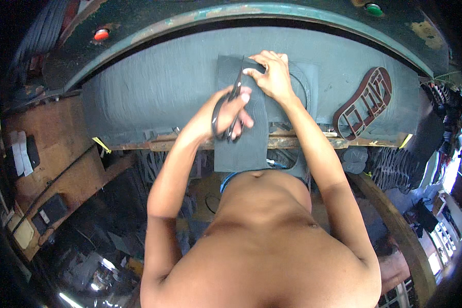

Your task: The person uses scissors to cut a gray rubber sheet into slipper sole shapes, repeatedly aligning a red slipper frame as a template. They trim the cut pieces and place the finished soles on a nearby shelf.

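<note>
The left hand (231, 115) is closed through the loops of a pair of black scissors (234, 100), fingers wrapped tight on the handles, the blades pointing far and up across a dark grey rubber sheet (241, 146). That sheet lies in the middle of the scene – its far part rests flat on the grey work surface (154, 87), while its near part hangs down over the worn edge of the bench (303, 139) toward the person's belly. The right hand (272, 77) sits just right of the blades, fingers curled together and pressing down on the far end of the sheet, thumb touching the strip next to the cut line. Curved outlines show faintly on the rubber to the right of this hand. Further right, well apart from both hands, a reddish-brown sole-shaped cutting die (363, 105) lies tilted on the surface. At the far left a red button (101, 34) sits on the curved machine frame – a green button (373, 8) sits at the far right
</note>
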A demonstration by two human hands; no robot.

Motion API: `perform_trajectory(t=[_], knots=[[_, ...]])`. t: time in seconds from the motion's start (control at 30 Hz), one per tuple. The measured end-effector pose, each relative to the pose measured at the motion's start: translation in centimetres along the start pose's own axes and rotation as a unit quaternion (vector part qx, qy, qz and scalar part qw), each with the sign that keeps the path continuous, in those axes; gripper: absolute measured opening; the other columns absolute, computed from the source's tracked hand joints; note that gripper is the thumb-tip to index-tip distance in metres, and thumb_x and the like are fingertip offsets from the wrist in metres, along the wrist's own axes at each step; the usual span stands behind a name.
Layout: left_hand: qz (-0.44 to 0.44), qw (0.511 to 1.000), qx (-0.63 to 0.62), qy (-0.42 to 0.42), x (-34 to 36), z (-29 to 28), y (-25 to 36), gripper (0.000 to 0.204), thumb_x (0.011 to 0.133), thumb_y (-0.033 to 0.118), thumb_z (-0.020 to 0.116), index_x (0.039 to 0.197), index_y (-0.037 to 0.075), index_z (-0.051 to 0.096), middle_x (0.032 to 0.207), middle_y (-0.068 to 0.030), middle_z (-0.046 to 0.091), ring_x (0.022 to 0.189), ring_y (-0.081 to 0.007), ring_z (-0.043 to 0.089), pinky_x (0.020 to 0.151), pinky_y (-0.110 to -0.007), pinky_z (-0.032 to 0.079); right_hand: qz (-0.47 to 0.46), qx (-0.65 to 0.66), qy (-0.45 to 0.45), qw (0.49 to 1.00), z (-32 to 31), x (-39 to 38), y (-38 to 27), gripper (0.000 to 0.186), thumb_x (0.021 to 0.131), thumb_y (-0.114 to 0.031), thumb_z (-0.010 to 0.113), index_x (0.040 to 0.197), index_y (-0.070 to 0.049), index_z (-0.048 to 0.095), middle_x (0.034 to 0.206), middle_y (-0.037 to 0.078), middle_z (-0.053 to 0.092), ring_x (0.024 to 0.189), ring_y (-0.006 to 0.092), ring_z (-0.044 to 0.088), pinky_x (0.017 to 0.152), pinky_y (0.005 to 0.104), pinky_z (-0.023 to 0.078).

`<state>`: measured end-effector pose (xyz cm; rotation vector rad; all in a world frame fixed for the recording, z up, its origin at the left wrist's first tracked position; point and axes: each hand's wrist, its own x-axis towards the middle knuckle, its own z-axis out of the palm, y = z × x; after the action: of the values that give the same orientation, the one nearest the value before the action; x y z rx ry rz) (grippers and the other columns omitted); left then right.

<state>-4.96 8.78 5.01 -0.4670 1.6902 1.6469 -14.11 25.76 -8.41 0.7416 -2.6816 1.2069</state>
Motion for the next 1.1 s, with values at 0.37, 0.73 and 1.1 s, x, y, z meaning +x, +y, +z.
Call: perform_trajectory(t=[0.37, 0.73, 1.1], knots=[[0.197, 0.909, -0.103, 0.352, -16.1, -5.8, -5.8, 0.052, 0.107, 0.035, 0.051, 0.143, -0.003, 0.050, 0.073, -0.0108, 0.071, 0.051, -0.0115, 0.054, 0.050, -0.025, 0.044, 0.142, 0.143, -0.081, 0.976, -10.2, 5.0, -3.5, 0.038, 0.092, -0.035, 0.076, 0.108, 0.000, 0.074, 0.103, 0.010, 0.075, 0.100, 0.0188, 0.067, 0.092, 0.0334, 0.050], [0.282, 0.825, -0.133, 0.472, -16.5, -9.5, -9.6, 0.039, 0.107, 0.026, 0.051, 0.137, 0.000, 0.054, 0.076, -0.0122, 0.072, 0.053, -0.0102, 0.055, 0.052, -0.025, 0.046, 0.481, 0.222, -0.336, 0.779, -8.8, -17.4, -9.3, 0.029, 0.101, -0.029, 0.068, 0.089, -0.002, 0.070, 0.086, 0.006, 0.068, 0.086, 0.0147, 0.057, 0.084, 0.0348, 0.048], [0.163, 0.905, -0.072, 0.386, -9.6, -7.9, -11.7, 0.049, 0.106, 0.027, 0.056, 0.147, 0.000, 0.048, 0.082, -0.0098, 0.075, 0.062, -0.0100, 0.064, 0.056, -0.025, 0.049, 0.500, 0.241, -0.390, 0.735, -4.8, -14.6, -9.0, 0.045, 0.107, -0.041, 0.056, 0.102, 0.002, 0.069, 0.088, 0.009, 0.075, 0.073, 0.0149, 0.068, 0.071, 0.0296, 0.055]])
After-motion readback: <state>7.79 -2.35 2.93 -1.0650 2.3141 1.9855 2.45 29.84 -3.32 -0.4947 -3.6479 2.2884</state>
